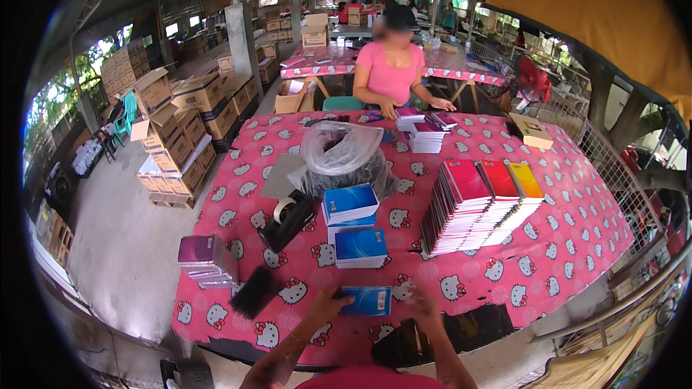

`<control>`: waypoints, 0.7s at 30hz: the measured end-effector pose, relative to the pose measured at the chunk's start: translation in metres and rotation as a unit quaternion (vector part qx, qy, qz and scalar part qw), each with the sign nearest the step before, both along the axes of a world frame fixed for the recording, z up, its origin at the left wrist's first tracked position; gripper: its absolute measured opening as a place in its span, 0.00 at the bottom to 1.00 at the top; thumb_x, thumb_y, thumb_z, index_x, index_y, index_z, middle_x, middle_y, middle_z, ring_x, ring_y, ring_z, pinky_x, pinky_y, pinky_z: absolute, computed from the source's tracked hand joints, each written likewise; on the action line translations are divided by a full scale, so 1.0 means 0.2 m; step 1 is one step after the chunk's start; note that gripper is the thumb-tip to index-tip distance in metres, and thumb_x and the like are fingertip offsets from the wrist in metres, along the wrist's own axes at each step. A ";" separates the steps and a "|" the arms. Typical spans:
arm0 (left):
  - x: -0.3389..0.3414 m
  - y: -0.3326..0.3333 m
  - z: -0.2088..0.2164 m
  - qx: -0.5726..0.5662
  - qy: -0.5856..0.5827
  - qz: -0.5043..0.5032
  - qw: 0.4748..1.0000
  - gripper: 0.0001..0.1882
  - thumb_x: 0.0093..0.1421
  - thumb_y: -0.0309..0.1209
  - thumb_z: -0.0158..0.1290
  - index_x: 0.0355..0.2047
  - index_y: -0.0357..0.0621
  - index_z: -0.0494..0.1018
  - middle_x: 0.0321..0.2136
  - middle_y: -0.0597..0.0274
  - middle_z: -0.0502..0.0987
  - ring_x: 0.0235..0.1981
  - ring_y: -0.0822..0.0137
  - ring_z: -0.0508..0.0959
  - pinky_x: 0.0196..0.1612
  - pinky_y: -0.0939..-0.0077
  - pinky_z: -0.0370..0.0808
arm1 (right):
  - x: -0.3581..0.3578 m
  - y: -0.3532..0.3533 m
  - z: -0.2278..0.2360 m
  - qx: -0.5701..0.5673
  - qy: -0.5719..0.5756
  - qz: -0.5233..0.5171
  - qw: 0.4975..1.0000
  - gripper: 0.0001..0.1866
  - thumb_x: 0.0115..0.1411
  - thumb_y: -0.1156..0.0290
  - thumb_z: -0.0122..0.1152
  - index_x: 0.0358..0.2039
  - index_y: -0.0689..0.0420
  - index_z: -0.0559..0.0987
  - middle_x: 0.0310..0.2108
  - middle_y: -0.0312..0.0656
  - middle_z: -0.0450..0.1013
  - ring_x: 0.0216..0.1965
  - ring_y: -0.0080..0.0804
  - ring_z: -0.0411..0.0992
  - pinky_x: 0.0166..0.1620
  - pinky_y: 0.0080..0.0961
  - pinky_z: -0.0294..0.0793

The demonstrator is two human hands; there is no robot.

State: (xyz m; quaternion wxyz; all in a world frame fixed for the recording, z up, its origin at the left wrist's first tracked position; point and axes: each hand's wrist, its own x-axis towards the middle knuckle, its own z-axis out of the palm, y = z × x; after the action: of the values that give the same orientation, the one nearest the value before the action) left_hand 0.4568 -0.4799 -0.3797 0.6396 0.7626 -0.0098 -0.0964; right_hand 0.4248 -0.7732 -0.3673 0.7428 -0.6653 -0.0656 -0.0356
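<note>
My left hand grips the left end of a small blue spiral notebook just above the pink table cover, thumb on top. To the right of that notebook is my right hand, apart from it and smeared by motion, so its fingers are unclear. Just beyond, blue notebooks stand in two piles, one behind the other. A black tape dispenser sits left of them, and a dark, brush-like block lies nearer me. Purple notebooks are stacked at the table's left.
Tall stacks of red and yellow notebooks stand on the right. Behind the blue piles is a clear plastic bag. Across the table a person in pink handles purple-topped notebooks. Cartons are piled on the left floor.
</note>
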 end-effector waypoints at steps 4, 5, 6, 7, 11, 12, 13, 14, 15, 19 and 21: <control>0.05 0.11 -0.29 0.131 -0.010 0.011 0.991 0.20 0.56 0.32 0.62 0.46 0.32 0.76 0.33 0.59 0.80 0.33 0.69 0.78 0.37 0.69 0.75 | -0.33 -0.62 -0.02 -0.244 -0.064 -0.548 0.798 0.17 0.67 0.63 0.53 0.48 0.63 0.74 0.41 0.46 0.73 0.40 0.36 0.71 0.46 0.36 0.70; 0.08 0.09 -0.24 0.127 0.006 0.006 0.992 0.20 0.55 0.34 0.62 0.44 0.32 0.76 0.33 0.55 0.81 0.34 0.64 0.79 0.38 0.67 0.75 | -0.42 -0.75 -0.01 -0.024 -0.046 -0.609 0.792 0.20 0.68 0.58 0.51 0.52 0.58 0.72 0.47 0.42 0.70 0.44 0.35 0.70 0.46 0.34 0.70; 0.07 0.04 -0.13 0.123 0.023 -0.003 0.992 0.20 0.54 0.35 0.63 0.42 0.32 0.77 0.33 0.52 0.81 0.34 0.60 0.80 0.38 0.65 0.75 | -0.54 -0.88 -0.04 -0.046 -0.039 -0.657 0.751 0.20 0.68 0.57 0.50 0.54 0.56 0.72 0.47 0.41 0.70 0.46 0.34 0.69 0.47 0.34 0.68; 0.05 0.03 -0.06 0.122 0.042 -0.006 0.992 0.21 0.53 0.37 0.63 0.41 0.33 0.77 0.33 0.48 0.81 0.35 0.55 0.81 0.38 0.62 0.75 | -0.66 -0.97 -0.11 -0.066 -0.030 -0.699 0.711 0.20 0.68 0.56 0.49 0.55 0.53 0.71 0.46 0.40 0.69 0.47 0.33 0.67 0.49 0.34 0.66; 0.08 0.06 -0.16 0.148 0.103 -0.005 0.984 0.20 0.55 0.37 0.61 0.39 0.31 0.77 0.31 0.48 0.81 0.33 0.58 0.81 0.35 0.64 0.75 | -0.96 -1.04 -0.45 0.001 0.082 -0.692 0.717 0.20 0.69 0.56 0.47 0.56 0.50 0.71 0.45 0.39 0.67 0.48 0.32 0.65 0.51 0.32 0.63; 0.08 0.04 -0.10 0.131 0.144 -0.003 0.981 0.20 0.55 0.37 0.61 0.39 0.31 0.77 0.29 0.50 0.80 0.31 0.60 0.80 0.33 0.65 0.74 | -0.97 -0.98 -0.50 0.021 0.106 -0.672 0.732 0.20 0.69 0.56 0.48 0.56 0.51 0.71 0.46 0.39 0.67 0.48 0.33 0.65 0.51 0.33 0.64; 0.07 0.02 -0.04 0.112 0.183 0.000 0.977 0.19 0.56 0.37 0.61 0.39 0.31 0.77 0.28 0.52 0.79 0.29 0.62 0.80 0.32 0.66 0.74 | -0.98 -0.91 -0.55 0.040 0.127 -0.651 0.747 0.20 0.68 0.57 0.49 0.56 0.51 0.71 0.47 0.40 0.67 0.48 0.34 0.65 0.51 0.33 0.64; 0.06 0.02 0.00 0.091 0.178 -0.003 0.980 0.20 0.56 0.38 0.61 0.39 0.31 0.76 0.26 0.54 0.77 0.27 0.65 0.78 0.30 0.68 0.72 | -0.96 -0.81 -0.56 0.060 0.146 -0.625 0.765 0.20 0.68 0.57 0.51 0.56 0.52 0.71 0.48 0.40 0.66 0.49 0.35 0.64 0.51 0.34 0.64; 0.05 0.03 0.04 0.070 0.173 -0.005 0.982 0.20 0.56 0.39 0.61 0.38 0.32 0.76 0.24 0.57 0.75 0.25 0.68 0.76 0.28 0.69 0.70 | -0.90 -0.69 -0.50 -0.084 0.153 -0.648 0.741 0.21 0.66 0.60 0.55 0.56 0.53 0.70 0.49 0.41 0.66 0.50 0.36 0.64 0.53 0.36 0.64; -0.03 0.01 0.08 0.098 -0.027 -0.064 0.993 0.19 0.58 0.41 0.62 0.37 0.35 0.76 0.19 0.64 0.67 0.21 0.74 0.67 0.24 0.72 0.64 | -0.54 -0.22 -0.09 -0.219 -0.041 -0.503 0.835 0.27 0.56 0.72 0.66 0.56 0.58 0.69 0.52 0.45 0.65 0.54 0.40 0.64 0.59 0.40 0.62; -0.05 -0.06 0.22 0.115 -0.063 -0.108 0.985 0.18 0.59 0.40 0.62 0.37 0.37 0.76 0.18 0.65 0.67 0.21 0.75 0.66 0.24 0.73 0.63 | -0.37 0.00 0.13 -0.068 -0.053 -0.335 0.938 0.27 0.53 0.75 0.69 0.53 0.58 0.71 0.52 0.46 0.66 0.54 0.39 0.66 0.57 0.39 0.65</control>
State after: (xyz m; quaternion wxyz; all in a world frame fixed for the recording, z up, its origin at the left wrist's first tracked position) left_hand 0.4477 -0.4914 -0.3363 0.5318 0.8299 -0.1217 -0.1171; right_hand 0.3499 -0.7733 -0.3409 0.6360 -0.6952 0.1200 -0.3128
